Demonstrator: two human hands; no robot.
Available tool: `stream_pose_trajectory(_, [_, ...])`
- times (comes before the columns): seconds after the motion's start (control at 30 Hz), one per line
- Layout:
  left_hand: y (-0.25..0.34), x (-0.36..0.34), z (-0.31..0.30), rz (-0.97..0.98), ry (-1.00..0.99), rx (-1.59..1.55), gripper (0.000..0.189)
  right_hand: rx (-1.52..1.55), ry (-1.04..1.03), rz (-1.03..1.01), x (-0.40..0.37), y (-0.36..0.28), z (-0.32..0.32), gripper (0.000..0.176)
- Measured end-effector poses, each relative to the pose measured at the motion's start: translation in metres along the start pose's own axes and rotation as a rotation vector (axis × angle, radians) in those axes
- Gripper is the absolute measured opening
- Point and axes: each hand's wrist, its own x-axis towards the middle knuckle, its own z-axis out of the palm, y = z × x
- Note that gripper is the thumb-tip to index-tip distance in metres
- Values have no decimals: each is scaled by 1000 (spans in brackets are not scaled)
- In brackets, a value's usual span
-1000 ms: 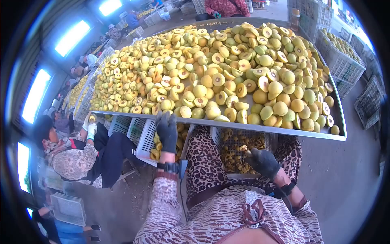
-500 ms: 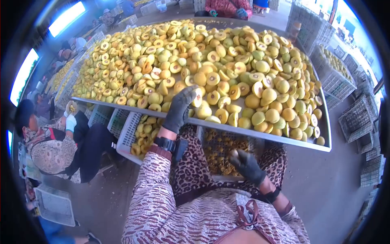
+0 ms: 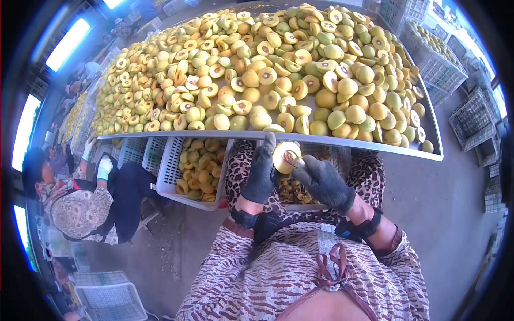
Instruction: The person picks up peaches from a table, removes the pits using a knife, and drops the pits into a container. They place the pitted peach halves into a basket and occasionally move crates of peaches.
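In the head view, my gloved left hand [image 3: 259, 172] grips a yellow peach half [image 3: 282, 159], its cut face and brown pit area turned up. My gloved right hand [image 3: 326, 183] meets the fruit from the right, fingers pinched at its cut face; whatever small thing they hold is hidden. Both hands are just in front of the near rim of a large metal-edged tray [image 3: 342, 143], which is heaped with halved yellow peaches [image 3: 257, 77]. Below my hands, between my knees, a crate holds brownish pits and scraps [image 3: 295, 191].
A white plastic crate [image 3: 168, 163] with peach halves stands under the tray at left. A co-worker [image 3: 80, 208] with gloved hands sits further left. Stacked crates [image 3: 436, 64] line the right side, and a pale crate [image 3: 110, 299] rests on the floor at lower left.
My left hand has come back from the tray's edge to my lap with a peach half. My right hand has risen to meet it. The view has tilted downward.
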Motion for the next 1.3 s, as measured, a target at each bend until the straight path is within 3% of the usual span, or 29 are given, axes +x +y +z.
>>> stream_pose_trajectory(0.03, [-3, -2, 1, 4, -2, -1, 63, -3, 0, -3, -1, 0, -1, 29])
stream_pose_trajectory(0.1, [-1, -9, 9, 73, -123, -335, 60, 148, 42, 34, -3, -1, 0, 30])
stream_pose_trajectory(0.13, [3, -16, 15, 95, -57, -405, 50, 147, 38, 27, -3, 2, 3, 30])
stream_pose_trajectory(0.33, [12, -17, 21, 104, -215, -565, 47, 88, 38, 9, -5, 12, 20, 28])
stream_pose_trajectory(0.43, [6, -11, 25, 116, -243, -581, 51, 290, 128, 55, 0, 2, 17, 27])
stream_pose_trajectory(0.5, [5, -12, 36, 188, -49, -467, 51, 298, 208, 36, 5, 1, 14, 25])
stream_pose_trajectory(0.57, [3, -12, 39, 203, -80, -468, 48, 302, 200, 38, 6, -2, 12, 25])
stream_pose_trajectory(0.63, [0, -10, 39, 360, -56, -189, 48, 302, 210, -23, 4, -4, 13, 23])
stream_pose_trajectory(0.83, [7, -11, 49, 402, -94, -197, 49, 94, 271, -77, 8, 8, 16, 20])
stream_pose_trajectory(0.97, [12, -11, 54, 468, -109, -117, 47, 192, 361, -171, 7, -3, 15, 19])
stream_pose_trajectory(1.07, [14, -6, 57, 548, -112, 41, 43, 218, 323, -184, 9, 3, 10, 19])
stream_pose_trajectory(1.13, [8, 2, 61, 702, 15, 232, 42, 233, 234, -194, 8, 12, 8, 21])
stream_pose_trajectory(1.23, [3, 2, 67, 740, 37, 233, 43, 247, 272, -251, 7, 22, 10, 24])
stream_pose_trajectory(1.3, [1, 5, 72, 631, 34, 46, 43, 229, 243, -257, 6, 27, 6, 25])
